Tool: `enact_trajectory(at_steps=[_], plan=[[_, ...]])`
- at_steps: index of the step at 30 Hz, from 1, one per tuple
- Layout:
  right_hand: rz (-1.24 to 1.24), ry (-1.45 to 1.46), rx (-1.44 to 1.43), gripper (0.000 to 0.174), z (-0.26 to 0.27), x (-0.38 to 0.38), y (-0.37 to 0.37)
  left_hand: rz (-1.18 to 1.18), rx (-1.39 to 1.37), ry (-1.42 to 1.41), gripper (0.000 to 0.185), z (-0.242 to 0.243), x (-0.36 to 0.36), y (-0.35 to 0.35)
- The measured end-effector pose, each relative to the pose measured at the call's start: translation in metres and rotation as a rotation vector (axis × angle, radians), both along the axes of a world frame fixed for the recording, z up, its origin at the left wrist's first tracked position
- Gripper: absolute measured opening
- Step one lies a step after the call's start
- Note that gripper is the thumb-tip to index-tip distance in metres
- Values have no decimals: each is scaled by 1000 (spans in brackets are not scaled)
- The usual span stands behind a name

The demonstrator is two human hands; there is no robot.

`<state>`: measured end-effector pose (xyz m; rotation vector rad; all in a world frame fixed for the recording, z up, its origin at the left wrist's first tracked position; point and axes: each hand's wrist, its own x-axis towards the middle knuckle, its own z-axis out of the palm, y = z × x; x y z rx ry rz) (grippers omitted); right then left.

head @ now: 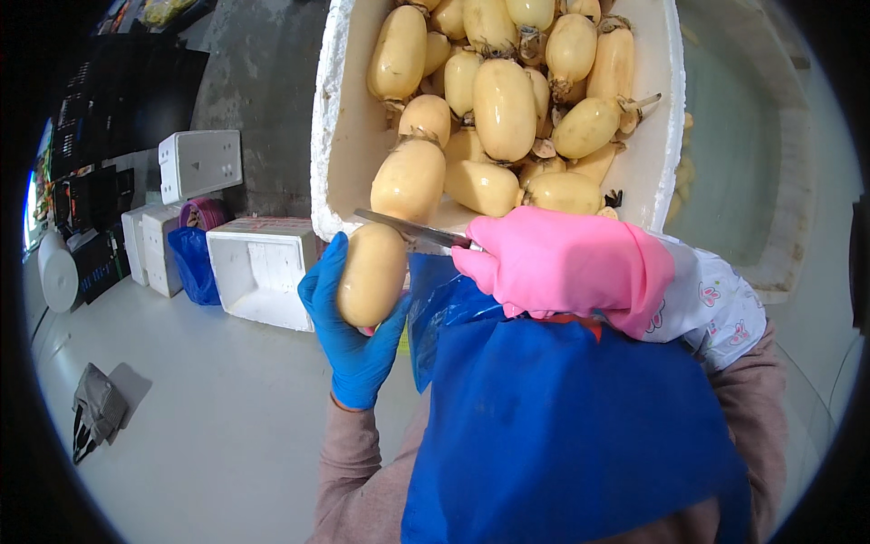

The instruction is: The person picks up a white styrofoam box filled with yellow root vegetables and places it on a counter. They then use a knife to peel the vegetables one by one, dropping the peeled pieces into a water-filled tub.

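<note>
My left hand (357,347), in a blue glove, cups the near segment of a lotus root (371,275). Further segments seem to line up beyond it, over the near wall of a white foam box (327,136). In a pink rubber glove, my right hand (554,262) grips a knife (414,230). Its blade lies across the joint at the far end of the held segment; whether it has cut in, I cannot tell. Inside the box lie many pale lotus roots (504,109), some with dark, fibrous joints.
Right of the box stands a water-filled tub (731,156) with pale pieces along its near side. An empty foam box (262,272), a blue bag (194,265) and another foam box (202,165) stand at left. A grey bag (99,401) lies on the floor.
</note>
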<state>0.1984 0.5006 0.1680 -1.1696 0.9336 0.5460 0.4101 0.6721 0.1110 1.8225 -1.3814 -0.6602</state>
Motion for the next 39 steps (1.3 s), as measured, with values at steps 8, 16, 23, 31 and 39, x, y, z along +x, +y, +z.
enact_trajectory(at_steps=[8, 16, 23, 31, 39], plan=[[215, 5, -455, 34, -8, 7, 22, 53, -61, 99, 84, -25, -4, 8], [78, -91, -491, 38, -20, -2, 41, 148, -80, 389, 85, -44, -7, 13], [117, -359, -862, 42, -52, -5, 58, 131, -212, 247, 81, -51, -19, 11], [239, -103, -641, 13, -42, -3, 54, 217, -242, 394, 78, -33, -45, 2], [302, -121, -758, 19, -56, 4, 50, 108, 33, 65, 75, -10, -22, -5]])
